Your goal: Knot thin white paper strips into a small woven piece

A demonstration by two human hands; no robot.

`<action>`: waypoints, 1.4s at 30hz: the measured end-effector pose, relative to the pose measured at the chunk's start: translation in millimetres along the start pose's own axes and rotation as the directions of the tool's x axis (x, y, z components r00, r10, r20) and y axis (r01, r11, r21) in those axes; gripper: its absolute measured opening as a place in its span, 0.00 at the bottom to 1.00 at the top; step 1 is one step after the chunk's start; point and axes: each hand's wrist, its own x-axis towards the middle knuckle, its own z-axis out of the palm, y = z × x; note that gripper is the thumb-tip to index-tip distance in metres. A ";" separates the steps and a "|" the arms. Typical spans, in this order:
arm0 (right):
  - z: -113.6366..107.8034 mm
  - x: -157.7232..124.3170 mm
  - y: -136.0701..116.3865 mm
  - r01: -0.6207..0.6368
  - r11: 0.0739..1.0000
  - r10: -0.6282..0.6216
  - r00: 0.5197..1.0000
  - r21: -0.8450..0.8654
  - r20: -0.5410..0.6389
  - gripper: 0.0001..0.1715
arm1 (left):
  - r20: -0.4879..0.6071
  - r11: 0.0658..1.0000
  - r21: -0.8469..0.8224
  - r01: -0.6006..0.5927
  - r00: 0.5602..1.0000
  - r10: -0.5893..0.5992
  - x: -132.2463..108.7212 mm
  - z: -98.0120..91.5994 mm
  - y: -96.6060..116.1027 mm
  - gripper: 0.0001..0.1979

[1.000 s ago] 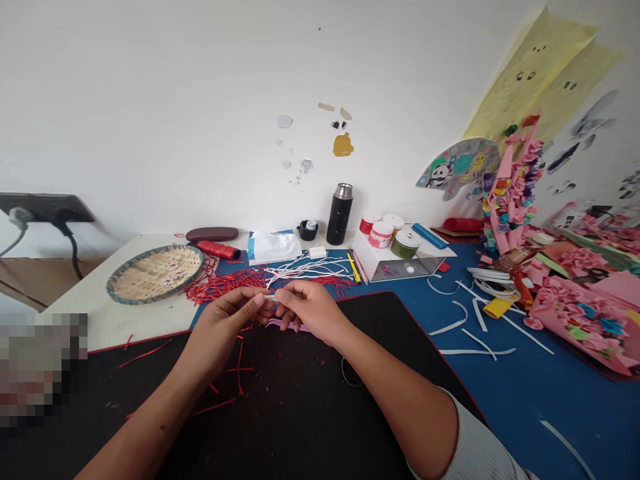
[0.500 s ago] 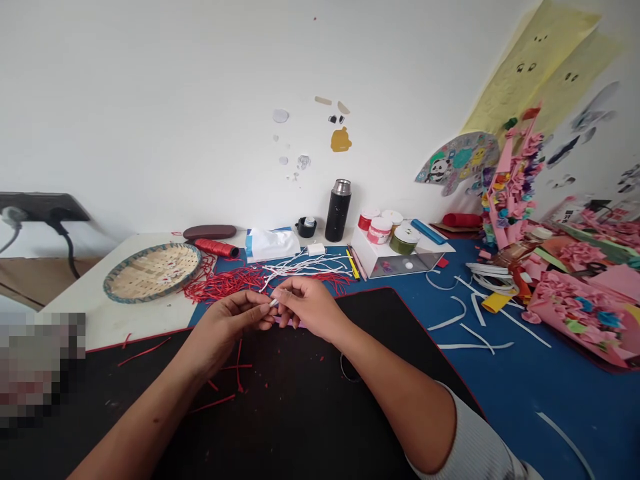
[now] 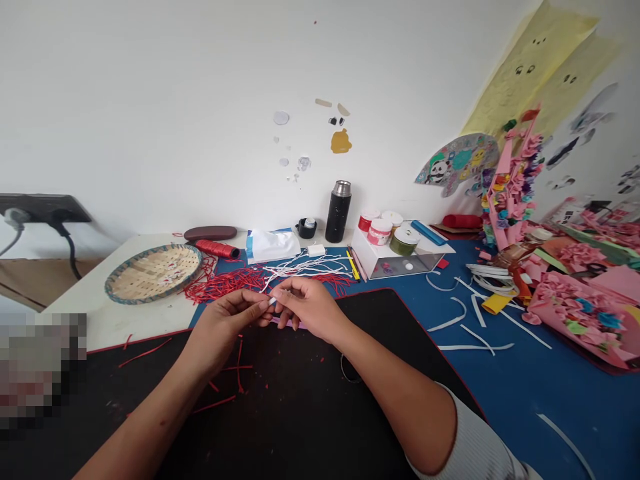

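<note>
- Hands: two
- Held white piece: one
- Jars atop white box: four
- Black flask: one
- Woven basket: one
- Yellow pen: one
- Power strip: one

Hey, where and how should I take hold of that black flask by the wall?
Probably best to grip the black flask around mid-body, coming from the near side. Upright and cylindrical, it has the wall close behind and the white box close on its right. Your left hand and right hand hold a small white piece, so one would need freeing.
</note>
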 end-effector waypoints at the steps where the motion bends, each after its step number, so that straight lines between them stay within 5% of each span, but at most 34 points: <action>1: 0.1 0.1 -0.1 0.002 1.000 -0.002 1.000 0.005 -0.006 0.13 | -0.023 1.000 0.013 -0.022 0.999 0.022 -0.1 -0.5 -0.8 0.17; 14: 0.1 -0.1 -0.5 -0.020 0.993 0.022 1.000 0.118 -0.016 0.19 | -0.169 0.946 0.272 -0.176 0.959 0.227 -7.4 1.2 0.4 0.13; 25: -0.9 0.6 5.1 0.029 0.991 -0.031 0.999 0.131 0.011 0.22 | -0.033 0.965 0.181 -0.191 0.979 0.200 -5.5 5.7 1.2 0.15; 42: -0.3 0.3 4.3 0.035 0.986 -0.042 0.998 0.161 0.045 0.23 | -0.024 0.933 0.270 -0.239 0.967 0.255 -9.9 5.6 0.9 0.12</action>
